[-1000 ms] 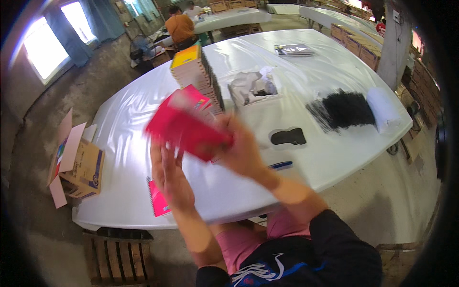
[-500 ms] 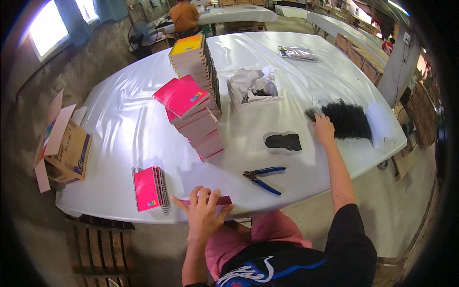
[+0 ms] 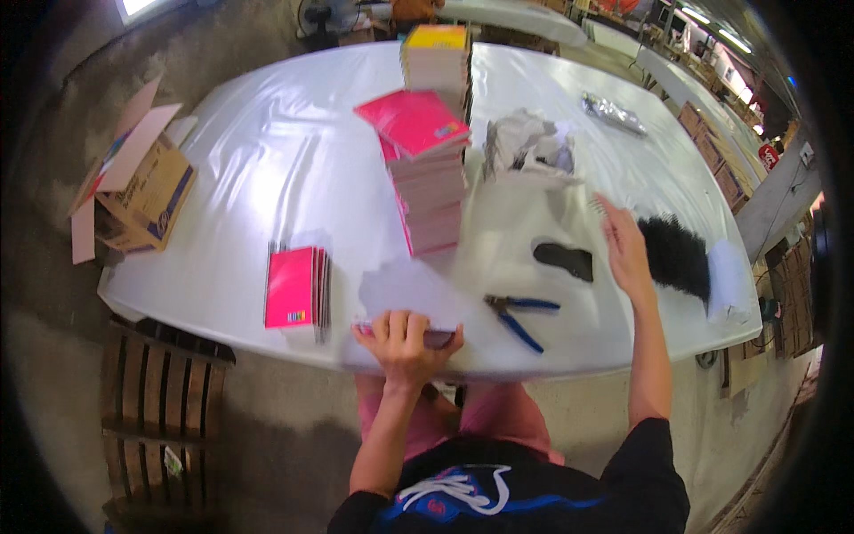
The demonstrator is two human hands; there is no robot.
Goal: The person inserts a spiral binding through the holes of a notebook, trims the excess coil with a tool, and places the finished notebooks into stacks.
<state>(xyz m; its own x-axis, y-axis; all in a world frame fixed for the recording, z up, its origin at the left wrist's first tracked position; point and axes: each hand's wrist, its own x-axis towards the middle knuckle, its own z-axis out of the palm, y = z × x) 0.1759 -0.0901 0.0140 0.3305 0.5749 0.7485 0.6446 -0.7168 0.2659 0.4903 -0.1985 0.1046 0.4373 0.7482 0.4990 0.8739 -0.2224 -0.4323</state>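
My left hand [image 3: 402,349] is closed over a pink-covered notebook [image 3: 439,339] at the table's front edge, its fingers across the top and the thumb at the right end. Farther right, my right hand [image 3: 628,254] is raised over the table, smeared by motion. A thin dark spiral coil [image 3: 596,208] shows faintly at its fingertips. Just beyond that hand lies a dense pile of black spiral coils [image 3: 674,254]. Blue-handled cutting pliers [image 3: 522,311] lie between my hands, with a flat black piece [image 3: 563,258] behind them. Several spiral-bound pink notebooks [image 3: 289,287] are stacked left of my left hand.
Tall stacks of pink notebooks [image 3: 431,191] and yellow-topped notebooks [image 3: 436,37] stand mid-table. Beside them is a crumpled white-lined container [image 3: 531,147]. An open cardboard box [image 3: 147,200] sits at the left edge, a white roll [image 3: 729,280] at the right, a shiny package [image 3: 614,114] farther back.
My right hand has lifted away from the black coil pile, drawing a coil leftward from it. My left hand stays on the notebook. The whole view has shifted with my head.
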